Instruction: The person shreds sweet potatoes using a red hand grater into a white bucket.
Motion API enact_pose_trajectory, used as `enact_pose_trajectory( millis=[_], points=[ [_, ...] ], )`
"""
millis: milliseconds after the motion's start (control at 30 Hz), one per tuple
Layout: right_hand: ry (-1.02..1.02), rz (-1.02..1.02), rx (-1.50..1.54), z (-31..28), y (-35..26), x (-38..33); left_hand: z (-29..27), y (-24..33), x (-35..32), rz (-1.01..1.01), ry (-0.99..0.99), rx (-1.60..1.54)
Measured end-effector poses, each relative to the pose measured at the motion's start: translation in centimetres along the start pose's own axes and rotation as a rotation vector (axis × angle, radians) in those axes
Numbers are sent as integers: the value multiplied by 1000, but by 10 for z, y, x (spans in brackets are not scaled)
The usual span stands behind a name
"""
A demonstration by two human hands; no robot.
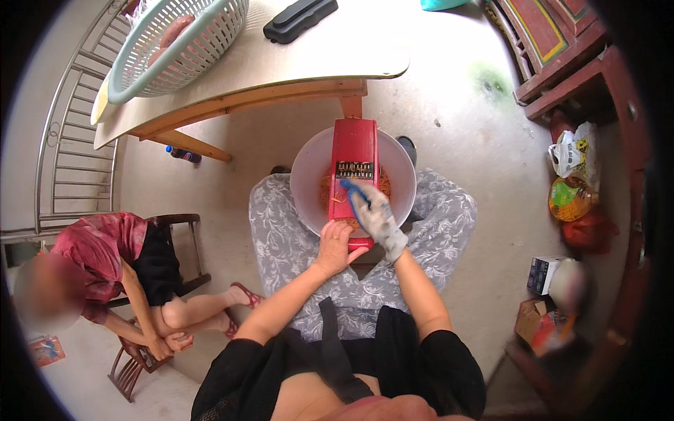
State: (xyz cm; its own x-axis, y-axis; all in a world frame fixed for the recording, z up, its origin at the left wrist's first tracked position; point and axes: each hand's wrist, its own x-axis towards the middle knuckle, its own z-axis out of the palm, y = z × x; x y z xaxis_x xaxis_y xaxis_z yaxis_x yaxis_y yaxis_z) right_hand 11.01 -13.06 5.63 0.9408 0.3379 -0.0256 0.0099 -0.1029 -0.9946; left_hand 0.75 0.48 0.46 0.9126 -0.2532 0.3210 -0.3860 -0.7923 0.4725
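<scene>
Both forearms rise from the lower edge toward the middle of the frame. The left hand (335, 247) is bare, its fingers curled around the near end of a red grater (353, 179). The right hand (375, 214), in a grey glove, is closed over something blue (351, 188) and presses it against the grater's face, just below the blade slot.

The grater lies across a white bowl (307, 179) at centre frame, resting over the person's lap; orange shreds (384, 184) sit in the bowl beneath it. Its long axis runs from the left hand up toward the bench (281, 67) at the top. On the bench stand a pale green basket (179, 45) and a black case (300, 19). Another person sits on a chair (175, 223) at lower left.
</scene>
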Motion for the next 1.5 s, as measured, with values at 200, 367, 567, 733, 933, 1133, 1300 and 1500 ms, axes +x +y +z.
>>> enact_pose_trajectory(
  millis=[200,367,567,733,933,1133,1300,1500],
  points=[
    [222,-428,-807,-3,22,36,1,-3,-2,12,-61,26],
    [-3,-391,-651,-9,24,-3,-3,-3,0,-21,-36,30],
    [263,-369,-633,-5,19,13,-6,10,-19,0,-80,7],
    [33,-268,-809,44,35,4,-1,9,-22,24,-167,-80],
    [269,-430,-740,15,6,20,-1,14,-19,25,-87,-121],
    [170,-318,-990,1,37,29,0,11,-21,19,-114,-119],
    [122,-163,-1190,1,37,55,0,16,-18,8,-92,-130],
    [429,-161,-715,-21,47,38,-6,16,-18,1,-77,-144]
  ],
)
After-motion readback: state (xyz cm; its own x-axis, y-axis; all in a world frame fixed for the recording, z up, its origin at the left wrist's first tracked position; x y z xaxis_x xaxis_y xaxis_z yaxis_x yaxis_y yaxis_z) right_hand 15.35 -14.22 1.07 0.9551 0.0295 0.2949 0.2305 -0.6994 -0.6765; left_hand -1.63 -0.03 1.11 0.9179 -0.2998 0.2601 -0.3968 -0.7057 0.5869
